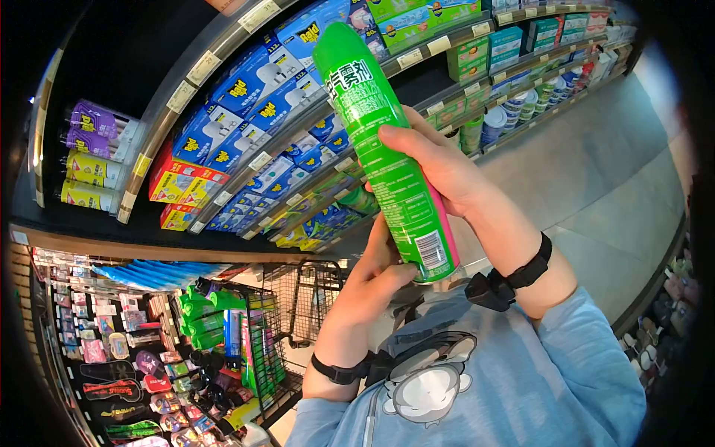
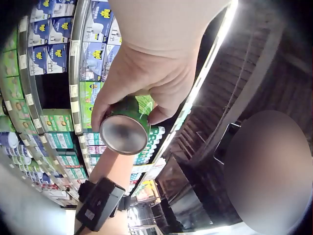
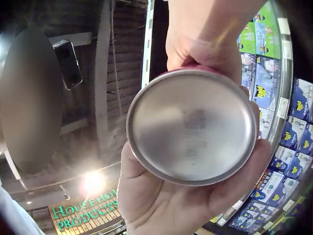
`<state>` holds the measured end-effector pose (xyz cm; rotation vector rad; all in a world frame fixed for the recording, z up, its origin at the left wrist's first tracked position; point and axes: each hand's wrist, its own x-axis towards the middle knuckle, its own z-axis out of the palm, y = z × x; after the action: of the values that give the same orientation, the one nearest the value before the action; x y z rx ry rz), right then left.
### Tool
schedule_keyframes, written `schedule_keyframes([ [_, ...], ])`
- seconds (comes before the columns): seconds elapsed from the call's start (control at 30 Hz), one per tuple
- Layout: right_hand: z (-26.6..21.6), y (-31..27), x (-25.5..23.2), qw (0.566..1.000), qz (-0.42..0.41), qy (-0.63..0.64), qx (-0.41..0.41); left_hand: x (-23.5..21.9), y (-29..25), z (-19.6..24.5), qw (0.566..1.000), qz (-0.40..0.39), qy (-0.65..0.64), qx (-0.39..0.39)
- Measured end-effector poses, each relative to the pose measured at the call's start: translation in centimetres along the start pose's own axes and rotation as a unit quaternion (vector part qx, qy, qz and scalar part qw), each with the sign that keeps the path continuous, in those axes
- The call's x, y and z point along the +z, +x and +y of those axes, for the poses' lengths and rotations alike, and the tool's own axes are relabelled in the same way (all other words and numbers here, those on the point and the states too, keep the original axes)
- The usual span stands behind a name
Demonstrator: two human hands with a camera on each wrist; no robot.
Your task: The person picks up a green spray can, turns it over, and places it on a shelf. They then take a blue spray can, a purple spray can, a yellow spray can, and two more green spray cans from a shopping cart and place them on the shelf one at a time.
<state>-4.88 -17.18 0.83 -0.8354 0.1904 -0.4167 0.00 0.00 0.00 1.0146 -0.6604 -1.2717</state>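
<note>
A tall green spray can [image 1: 391, 164] with a green cap, printed text and a barcode is tilted in front of the chest. Around its middle the right hand [image 1: 439, 160] grips it, thumb across the printed side. Lower down, the left hand [image 1: 376, 272] holds the can near its base. In the left wrist view, the left hand [image 2: 146, 78] curls its fingers and thumb round the can's base [image 2: 124, 134]. The metal base [image 3: 193, 127] fills the middle of the right wrist view, with the right hand [image 3: 208, 44] above and the left hand [image 3: 186, 205] below.
Shelves [image 1: 261, 160] of blue boxes [image 1: 272, 71] curve along the left and top. A wire cart [image 1: 261, 350] holding green-capped items stands lower left, beside a rack of small packaged goods [image 1: 153, 365]. Grey floor [image 1: 596, 186] lies to the right.
</note>
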Motion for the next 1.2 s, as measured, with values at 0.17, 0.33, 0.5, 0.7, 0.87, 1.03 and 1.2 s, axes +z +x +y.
schedule_keyframes([
  [0.17, -0.1, 0.2, 0.4, 1.0, 0.012, -0.005, -0.005, -0.7, 0.2, -0.3, 1.0, 0.001, -0.007, 0.005],
  [0.33, 0.6, -0.1, 1.2, 0.996, 0.073, -0.002, -0.042, -1.0, 0.2, 0.0, 1.0, -0.004, -0.001, -0.015],
  [0.5, 1.5, -0.1, 1.8, 0.975, 0.168, 0.011, -0.144, -0.9, 0.6, 0.3, 0.983, 0.141, 0.097, 0.067],
  [0.7, 1.4, -1.5, 1.0, 0.959, 0.184, 0.108, -0.187, -3.0, 0.6, 1.9, 0.978, 0.126, 0.044, 0.159],
  [0.87, 0.9, -2.7, 2.6, 0.95, 0.193, 0.125, -0.213, -1.9, 0.9, 3.3, 0.972, 0.148, 0.024, 0.181],
  [1.03, 0.9, -3.0, 3.4, 0.941, 0.207, 0.097, -0.249, -1.1, 1.5, 3.8, 0.971, 0.158, 0.02, 0.178],
  [1.2, 0.9, -2.7, 3.5, 0.938, 0.208, 0.072, -0.267, -1.0, 1.8, 4.2, 0.967, 0.177, 0.062, 0.174],
])
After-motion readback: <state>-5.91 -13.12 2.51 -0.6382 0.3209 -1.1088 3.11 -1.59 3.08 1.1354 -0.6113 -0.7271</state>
